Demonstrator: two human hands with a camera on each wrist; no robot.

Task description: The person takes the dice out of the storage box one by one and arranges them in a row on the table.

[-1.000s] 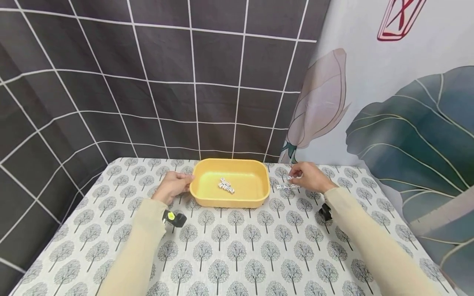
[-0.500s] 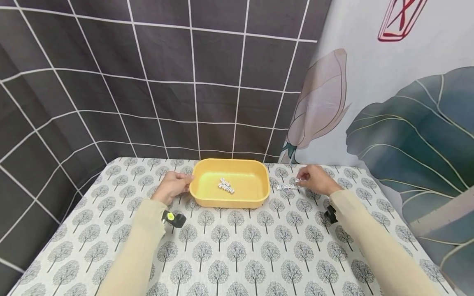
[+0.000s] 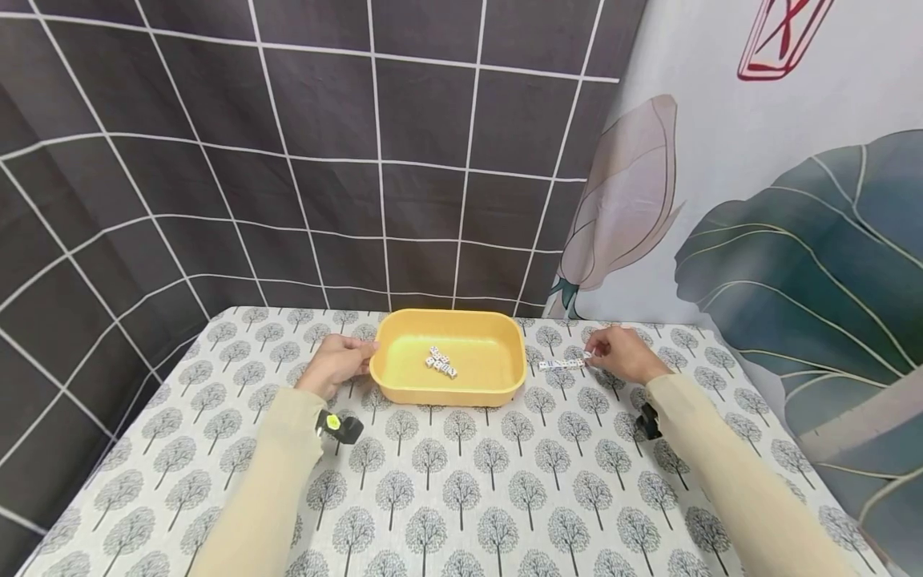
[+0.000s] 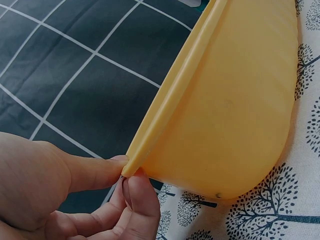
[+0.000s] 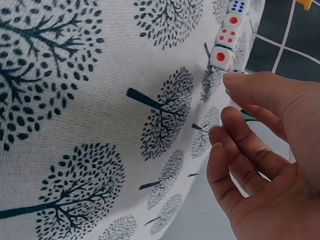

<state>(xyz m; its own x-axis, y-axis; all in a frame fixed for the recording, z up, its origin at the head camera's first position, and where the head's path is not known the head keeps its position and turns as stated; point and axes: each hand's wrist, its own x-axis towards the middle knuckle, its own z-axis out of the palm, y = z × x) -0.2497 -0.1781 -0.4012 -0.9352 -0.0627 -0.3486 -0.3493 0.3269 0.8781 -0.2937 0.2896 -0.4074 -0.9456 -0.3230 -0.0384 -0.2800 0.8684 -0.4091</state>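
My left hand [image 3: 337,365] pinches the left rim of a yellow plastic tub [image 4: 220,110] between thumb and fingers. My right hand [image 3: 622,353] is at the right end of a short row of white dice [image 3: 558,364] on the cloth. Its thumb and index finger pinch a die [image 5: 237,72], mostly hidden behind the thumb, with a little white and blue showing. The other fingers curl loosely below. In the right wrist view, the row's nearest die [image 5: 221,57] shows one red dot, just beyond the thumb tip. Inside the tub lie several more dice [image 3: 441,363], loosely grouped.
A white cloth [image 3: 461,481] printed with dark trees covers the table. Behind it hangs a dark curtain [image 3: 303,200] with white grid lines. A pale flower-printed sheet [image 3: 710,160] hangs at the right.
My right hand has moved a little to the right and down with the die, toward the row's right end. The left hand and the tub have stayed in place.
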